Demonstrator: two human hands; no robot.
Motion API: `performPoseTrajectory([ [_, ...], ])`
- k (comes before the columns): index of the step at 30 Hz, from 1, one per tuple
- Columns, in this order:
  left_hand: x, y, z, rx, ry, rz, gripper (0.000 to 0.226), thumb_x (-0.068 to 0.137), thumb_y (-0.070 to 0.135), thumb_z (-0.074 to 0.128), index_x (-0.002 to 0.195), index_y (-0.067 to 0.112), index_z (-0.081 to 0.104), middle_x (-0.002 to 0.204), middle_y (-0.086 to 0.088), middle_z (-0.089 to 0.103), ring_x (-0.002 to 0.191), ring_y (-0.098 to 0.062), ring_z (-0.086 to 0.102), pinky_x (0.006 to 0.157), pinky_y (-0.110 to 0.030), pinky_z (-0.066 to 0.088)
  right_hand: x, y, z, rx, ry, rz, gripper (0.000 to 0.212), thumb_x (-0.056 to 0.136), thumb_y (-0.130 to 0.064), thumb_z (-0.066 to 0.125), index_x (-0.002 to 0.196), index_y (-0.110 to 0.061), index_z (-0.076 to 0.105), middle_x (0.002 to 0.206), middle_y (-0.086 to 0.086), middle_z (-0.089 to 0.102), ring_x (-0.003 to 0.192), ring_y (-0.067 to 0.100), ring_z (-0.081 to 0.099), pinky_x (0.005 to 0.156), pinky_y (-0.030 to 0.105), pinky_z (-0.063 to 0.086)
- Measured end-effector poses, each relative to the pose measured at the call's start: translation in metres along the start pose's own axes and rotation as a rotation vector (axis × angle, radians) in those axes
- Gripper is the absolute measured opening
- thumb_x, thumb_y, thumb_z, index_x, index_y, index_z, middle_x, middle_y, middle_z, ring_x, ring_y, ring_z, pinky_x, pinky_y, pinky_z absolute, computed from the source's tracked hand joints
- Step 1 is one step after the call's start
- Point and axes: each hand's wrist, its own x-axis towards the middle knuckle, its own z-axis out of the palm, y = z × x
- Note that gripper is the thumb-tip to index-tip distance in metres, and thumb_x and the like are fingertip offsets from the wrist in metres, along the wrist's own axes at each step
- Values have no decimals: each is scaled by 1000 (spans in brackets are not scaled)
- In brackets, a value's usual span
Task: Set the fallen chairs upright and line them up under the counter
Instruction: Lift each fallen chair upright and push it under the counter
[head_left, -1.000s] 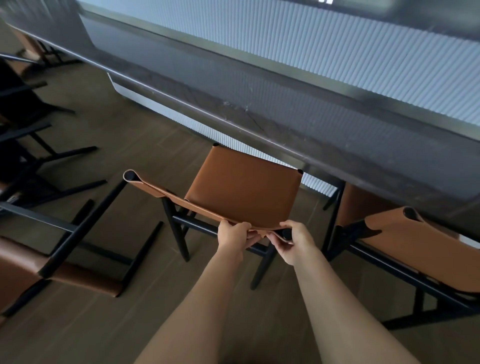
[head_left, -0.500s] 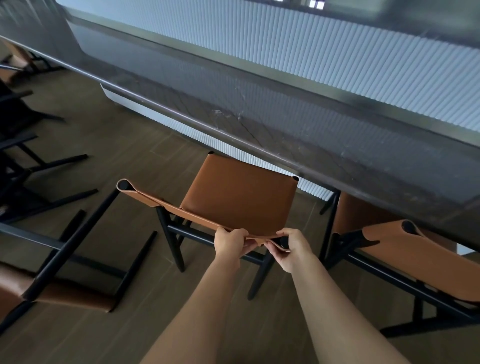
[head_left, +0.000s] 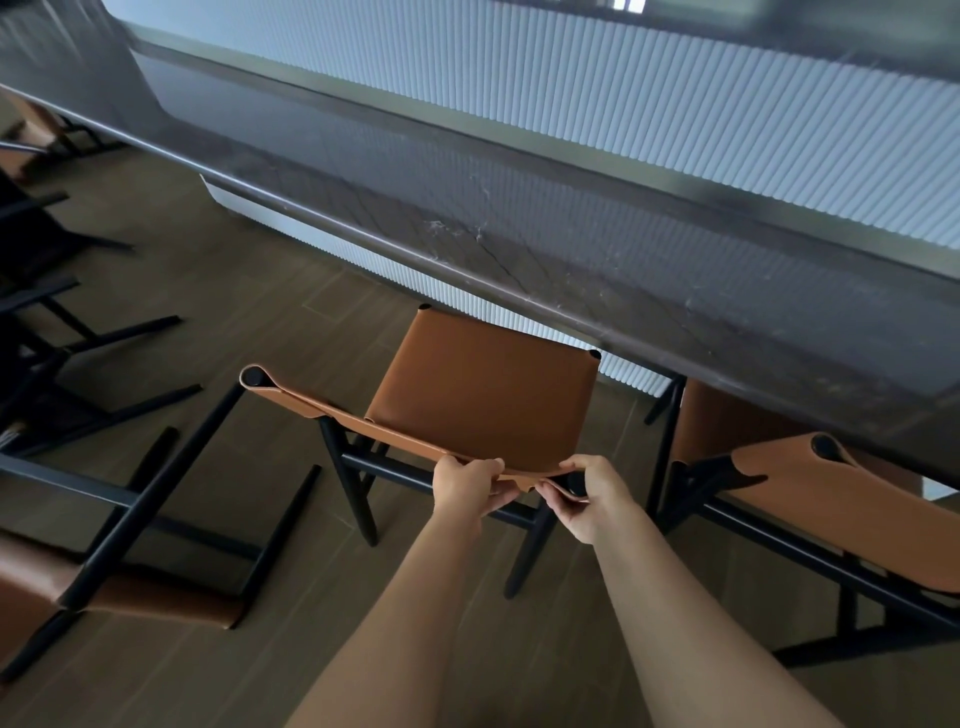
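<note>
Partly done: right chair (head_left: 831, 499) under counter (head_left: 519, 249), left chair (head_left: 130, 597) fallen. Now left hand (head_left: 462, 486) and right hand (head_left: 587, 499) grip mid chair (head_left: 483, 395)'s back.

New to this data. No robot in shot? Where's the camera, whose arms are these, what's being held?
There is no robot here; a person works with bare hands. Every picture comes from one wide-angle camera worn on the head, looking forward and down, so the arms reach in from the bottom edge. The left hand and right hand both pinch the tan leather back strap of an upright chair. It stands on the wooden floor before a long dark counter. To its right, a second chair stands partly under the counter. At lower left, a fallen chair lies tipped over.
</note>
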Motion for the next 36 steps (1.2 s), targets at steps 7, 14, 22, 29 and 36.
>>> performPoseTrajectory([
  [7, -1, -2, -10, 12, -85, 13, 20, 89, 8, 65, 104, 5, 53, 97, -16, 70, 70, -23, 73, 61, -31, 60, -9, 23, -12, 70, 55, 23, 71, 89, -66, 49, 119, -2, 55, 106, 21, 67, 89, 32, 70, 58, 33, 57],
  [14, 5, -7, -67, -124, -10, 49, 35, 87, 30, 69, 95, -2, 57, 80, -15, 65, 68, -25, 69, 61, -36, 57, -31, 75, -3, 307, -135, 46, 91, 80, -79, 48, 133, -5, 45, 113, 20, 67, 99, 33, 68, 73, 42, 51],
  [22, 26, 45, -105, -159, -91, 66, 36, 88, 30, 68, 109, 2, 60, 86, -11, 67, 77, -23, 68, 77, -41, 55, -26, 66, 58, 356, -68, -35, 56, 90, -45, 65, 125, -5, 47, 117, 19, 60, 98, 31, 62, 84, 46, 51],
  [29, 49, 92, -134, -158, -174, -54, 56, 92, 28, 63, 137, 4, 41, 123, -21, 55, 106, -35, 60, 94, -50, 51, -14, 69, 93, 427, 56, -51, 30, 93, -29, 64, 105, -3, 55, 110, 19, 62, 95, 30, 64, 83, 44, 52],
  [36, 76, 105, -152, -215, -181, -167, 48, 94, 24, 60, 135, 5, 45, 113, -20, 59, 95, -35, 63, 80, -48, 54, -7, 72, 105, 416, 117, -68, 21, 90, -18, 65, 99, -1, 57, 101, 20, 61, 86, 28, 64, 64, 42, 54],
])
